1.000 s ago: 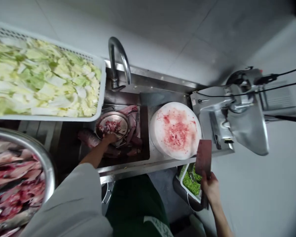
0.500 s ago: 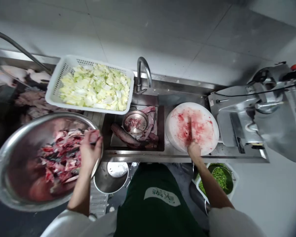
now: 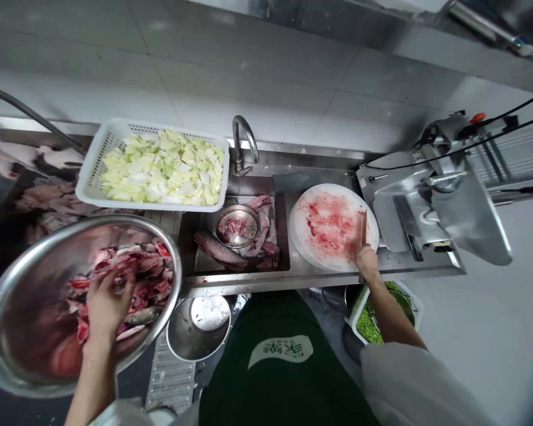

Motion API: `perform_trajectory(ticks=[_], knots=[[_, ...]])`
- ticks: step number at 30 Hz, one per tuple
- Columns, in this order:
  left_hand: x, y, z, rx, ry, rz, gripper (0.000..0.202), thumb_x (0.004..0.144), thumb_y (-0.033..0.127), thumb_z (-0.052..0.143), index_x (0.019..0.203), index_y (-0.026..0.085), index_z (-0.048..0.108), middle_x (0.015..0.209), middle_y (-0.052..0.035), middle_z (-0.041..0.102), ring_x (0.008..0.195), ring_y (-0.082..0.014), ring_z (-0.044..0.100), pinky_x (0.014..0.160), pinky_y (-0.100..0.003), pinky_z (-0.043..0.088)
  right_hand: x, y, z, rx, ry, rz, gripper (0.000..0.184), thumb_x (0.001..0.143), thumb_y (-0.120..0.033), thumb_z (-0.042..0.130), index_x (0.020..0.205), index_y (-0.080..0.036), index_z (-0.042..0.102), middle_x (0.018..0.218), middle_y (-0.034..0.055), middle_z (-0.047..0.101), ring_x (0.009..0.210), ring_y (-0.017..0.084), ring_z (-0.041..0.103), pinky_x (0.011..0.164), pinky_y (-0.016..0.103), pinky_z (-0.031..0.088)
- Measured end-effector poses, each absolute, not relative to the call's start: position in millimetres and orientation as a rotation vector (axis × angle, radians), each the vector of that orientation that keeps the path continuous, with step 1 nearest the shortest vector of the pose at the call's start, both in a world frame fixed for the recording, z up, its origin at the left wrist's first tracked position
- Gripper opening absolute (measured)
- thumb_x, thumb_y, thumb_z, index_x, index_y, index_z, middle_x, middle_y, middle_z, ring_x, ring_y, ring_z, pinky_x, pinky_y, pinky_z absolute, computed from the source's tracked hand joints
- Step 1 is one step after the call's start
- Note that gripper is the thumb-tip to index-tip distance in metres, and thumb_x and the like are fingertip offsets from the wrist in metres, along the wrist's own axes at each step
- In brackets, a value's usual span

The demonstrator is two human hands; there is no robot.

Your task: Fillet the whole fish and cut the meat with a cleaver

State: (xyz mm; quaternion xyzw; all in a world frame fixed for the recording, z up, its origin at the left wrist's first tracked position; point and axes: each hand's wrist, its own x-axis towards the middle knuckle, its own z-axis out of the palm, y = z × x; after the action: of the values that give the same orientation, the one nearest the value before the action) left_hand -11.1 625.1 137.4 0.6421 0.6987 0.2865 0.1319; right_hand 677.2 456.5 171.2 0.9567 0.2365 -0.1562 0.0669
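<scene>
My left hand (image 3: 106, 299) reaches into a large steel bowl (image 3: 24, 260), its fingers spread over a heap of cut fish pieces (image 3: 153, 275) and touching the top ones. My right hand (image 3: 366, 261) is closed round the handle of a cleaver (image 3: 363, 228). The blade stands nearly edge-on at the right side of a round white chopping board (image 3: 302, 222), which is smeared with blood. Between the hands, a sink (image 3: 190, 257) holds a whole-looking fish (image 3: 217, 245), pale fish strips and a small metal bowl (image 3: 237, 226) with reddish scraps.
A white basket (image 3: 151, 204) of chopped cabbage (image 3: 164, 168) stands behind the steel bowl. A tap (image 3: 245, 142) rises behind the sink. At right is a metal slicer (image 3: 439, 189). Below are a steel pot (image 3: 198, 328) and a tub (image 3: 420, 307) of chopped greens.
My left hand has moved from the bowl's right rim, where it held a fish piece, left onto the heap. My right hand has shifted the cleaver from the board's middle to its right side.
</scene>
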Motion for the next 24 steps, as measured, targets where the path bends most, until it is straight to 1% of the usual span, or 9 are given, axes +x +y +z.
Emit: perform_trajectory(ticks=[4,6,8,10,14,16,18,21,24], knots=[[12,580,146,1.907,1.951,0.965,0.034,0.09,0.054,0.063,0.107,0.026,0.072,0.116,-0.013,0.071,0.118,-0.0378,0.067,0.106,-0.063,0.057,632,477,150,2.84,0.761,-0.533,0.044,0.1,-0.007,0.048,0.136,0.014,0.061,0.114,0.0408,0.072,0.118,0.04,0.075,0.096,0.042,0.058],[28,570,148,1.907,1.916,1.031,0.033,0.092,0.051,0.064,0.108,0.024,0.074,0.116,-0.0145,0.071,0.115,-0.0375,0.068,0.103,-0.061,0.059,596,498,140,2.836,0.832,-0.563,0.045,0.1,-0.008,0.05,0.139,0.014,0.06,0.119,0.0431,0.07,0.121,0.042,0.073,0.099,0.047,0.058],[45,569,147,1.912,1.866,1.081,0.031,0.094,0.047,0.064,0.107,0.022,0.076,0.113,-0.0148,0.072,0.114,-0.0363,0.069,0.105,-0.059,0.057,556,524,134,2.832,0.955,-0.616,0.043,0.1,-0.008,0.053,0.138,0.011,0.062,0.122,0.041,0.07,0.123,0.042,0.072,0.102,0.047,0.056],[62,574,145,1.911,1.797,1.109,0.031,0.096,0.044,0.063,0.107,0.019,0.077,0.11,-0.0146,0.073,0.114,-0.0345,0.069,0.109,-0.057,0.056,517,552,133,2.807,1.144,-0.717,0.037,0.1,-0.008,0.056,0.134,0.004,0.067,0.123,0.0339,0.073,0.12,0.036,0.073,0.101,0.04,0.056],[85,582,145,1.936,1.649,1.12,0.031,0.098,0.041,0.061,0.109,0.017,0.077,0.117,-0.0154,0.072,0.117,-0.0322,0.068,0.109,-0.053,0.055,466,598,134,2.678,1.537,-0.903,0.03,0.103,-0.014,0.061,0.13,-0.001,0.066,0.12,0.024,0.076,0.114,0.028,0.074,0.099,0.034,0.054],[90,576,144,1.953,1.633,1.11,0.03,0.099,0.04,0.059,0.109,0.018,0.077,0.118,-0.0152,0.072,0.118,-0.0312,0.068,0.109,-0.051,0.054,464,606,132,2.726,1.524,-0.985,0.023,0.105,-0.018,0.059,0.121,-0.005,0.069,0.11,0.0201,0.078,0.104,0.026,0.076,0.092,0.031,0.056],[90,565,142,1.937,1.662,1.085,0.03,0.1,0.039,0.057,0.107,0.018,0.077,0.116,-0.0147,0.072,0.116,-0.0298,0.069,0.106,-0.048,0.055,477,606,129,2.872,1.372,-1.193,0.024,0.11,-0.027,0.052,0.115,-0.009,0.067,0.088,0.0131,0.076,0.082,0.023,0.076,0.076,0.029,0.058],[90,545,136,1.867,1.725,1.055,0.03,0.101,0.039,0.055,0.105,0.019,0.077,0.114,-0.014,0.073,0.114,-0.0282,0.07,0.103,-0.046,0.056,513,595,121,3.16,1.134,-1.491,0.027,0.11,-0.042,0.054,0.109,-0.016,0.06,0.063,-0.0014,0.061,0.053,0.016,0.06,0.054,0.025,0.05],[93,534,135,1.82,1.783,1.076,0.028,0.101,0.037,0.054,0.104,0.019,0.076,0.114,-0.0131,0.074,0.114,-0.0276,0.07,0.105,-0.046,0.056,557,566,119,3.391,1.089,-1.52,0.04,0.104,-0.059,0.059,0.093,-0.021,0.054,0.058,-0.0055,0.054,0.044,0.012,0.049,0.045,0.022,0.042]])
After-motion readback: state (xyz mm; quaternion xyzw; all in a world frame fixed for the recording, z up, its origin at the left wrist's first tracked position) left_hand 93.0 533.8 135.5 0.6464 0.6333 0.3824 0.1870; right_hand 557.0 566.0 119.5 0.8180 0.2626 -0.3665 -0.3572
